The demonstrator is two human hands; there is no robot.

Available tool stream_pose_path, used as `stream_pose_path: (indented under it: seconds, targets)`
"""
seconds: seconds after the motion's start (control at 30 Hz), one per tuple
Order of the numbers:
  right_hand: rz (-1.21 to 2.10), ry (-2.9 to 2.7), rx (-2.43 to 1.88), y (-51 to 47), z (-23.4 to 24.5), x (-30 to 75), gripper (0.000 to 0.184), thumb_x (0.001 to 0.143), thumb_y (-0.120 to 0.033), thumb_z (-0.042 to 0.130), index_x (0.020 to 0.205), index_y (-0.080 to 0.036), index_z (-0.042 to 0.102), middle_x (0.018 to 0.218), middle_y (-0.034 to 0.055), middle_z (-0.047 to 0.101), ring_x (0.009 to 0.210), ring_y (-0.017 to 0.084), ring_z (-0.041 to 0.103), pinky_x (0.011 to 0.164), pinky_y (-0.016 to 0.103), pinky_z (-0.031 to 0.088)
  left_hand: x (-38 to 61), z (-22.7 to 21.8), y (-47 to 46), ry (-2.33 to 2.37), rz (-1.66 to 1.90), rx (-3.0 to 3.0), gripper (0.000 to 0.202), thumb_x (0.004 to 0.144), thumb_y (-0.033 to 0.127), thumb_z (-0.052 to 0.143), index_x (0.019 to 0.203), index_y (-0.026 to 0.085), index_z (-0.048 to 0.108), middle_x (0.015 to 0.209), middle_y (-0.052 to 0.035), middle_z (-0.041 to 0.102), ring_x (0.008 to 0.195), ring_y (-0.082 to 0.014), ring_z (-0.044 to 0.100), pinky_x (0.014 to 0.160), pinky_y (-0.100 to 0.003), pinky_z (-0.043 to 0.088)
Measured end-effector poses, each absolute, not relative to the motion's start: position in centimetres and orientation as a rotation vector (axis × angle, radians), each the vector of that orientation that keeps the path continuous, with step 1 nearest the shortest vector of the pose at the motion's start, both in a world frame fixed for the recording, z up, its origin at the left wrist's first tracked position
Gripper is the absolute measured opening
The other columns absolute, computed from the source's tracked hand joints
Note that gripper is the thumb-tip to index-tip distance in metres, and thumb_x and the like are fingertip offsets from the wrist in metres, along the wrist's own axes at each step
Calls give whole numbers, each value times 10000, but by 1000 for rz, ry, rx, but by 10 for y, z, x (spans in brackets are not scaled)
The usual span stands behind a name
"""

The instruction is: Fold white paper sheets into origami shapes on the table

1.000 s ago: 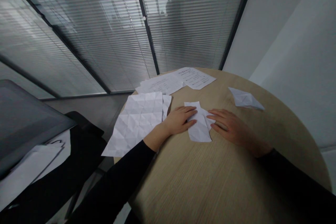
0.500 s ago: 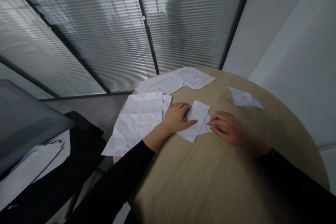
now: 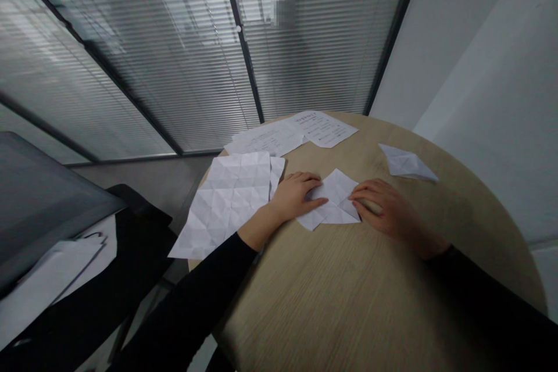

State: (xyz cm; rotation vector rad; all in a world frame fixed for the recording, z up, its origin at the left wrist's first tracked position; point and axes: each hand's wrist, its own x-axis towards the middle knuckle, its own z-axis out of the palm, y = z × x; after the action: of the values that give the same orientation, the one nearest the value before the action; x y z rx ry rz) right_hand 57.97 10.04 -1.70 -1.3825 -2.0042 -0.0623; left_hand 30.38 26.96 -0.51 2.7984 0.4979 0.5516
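Note:
A small folded white paper (image 3: 333, 206) lies flat on the round wooden table (image 3: 357, 302), creased into triangles. My left hand (image 3: 296, 195) rests on its left side, fingers stretched flat and pressing it down. My right hand (image 3: 383, 209) touches its right edge with the fingers extended and lying together on the paper's corner. Both arms wear dark sleeves.
A large creased white sheet (image 3: 226, 200) hangs over the table's left edge. Printed sheets (image 3: 292, 133) lie at the far side. Another folded paper piece (image 3: 405, 164) sits at the right. A dark chair (image 3: 87, 279) with papers stands left. Glass wall with blinds behind.
The small paper has been turned and spread out from a shirt-like outline into a flatter square shape. Both hands stayed on it, shifting slightly.

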Motion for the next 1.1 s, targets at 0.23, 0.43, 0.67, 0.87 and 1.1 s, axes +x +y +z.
stream_pose_path:
  seconds: [0.23,0.43,0.67,0.87,1.1]
  targets:
    - [-112,-1916,-1512,106,-37,590,358,1101,-350,705,1451,-309,772,1447,138,824,1333,411,788,1146,688,652,303,-3,270,388,518,2816,454,1156,555,744,1461,223,796,1561,-125,778,1464,-333,723,1276,-549,545]
    - [-86,-1930,-1515,110,-47,596,209,1104,-344,689,1272,-302,804,1390,131,850,1299,393,817,1133,686,669,306,1,268,170,492,2797,269,1207,326,625,1342,279,854,1496,-89,819,1411,-280,757,1251,-525,563]
    - [-56,-1905,-1510,107,-45,595,140,1065,-251,691,1193,-285,735,1443,151,837,1331,386,815,1154,664,661,303,9,262,33,494,2721,274,1150,373,689,1312,233,859,1411,-113,851,1295,-277,814,1176,-471,630]
    - [-74,-1927,-1497,106,-47,594,329,1023,-239,712,1348,-278,747,1479,162,818,1365,397,802,1189,685,644,304,9,257,75,480,2837,736,890,797,926,1340,221,834,1403,-146,851,1291,-361,821,1183,-526,619]
    - [-103,-1952,-1495,106,-45,593,365,1060,-298,741,1425,-288,750,1492,159,819,1365,401,802,1178,691,654,306,11,255,53,445,2924,389,1026,454,776,1316,205,845,1366,-147,866,1235,-344,835,1147,-520,643]
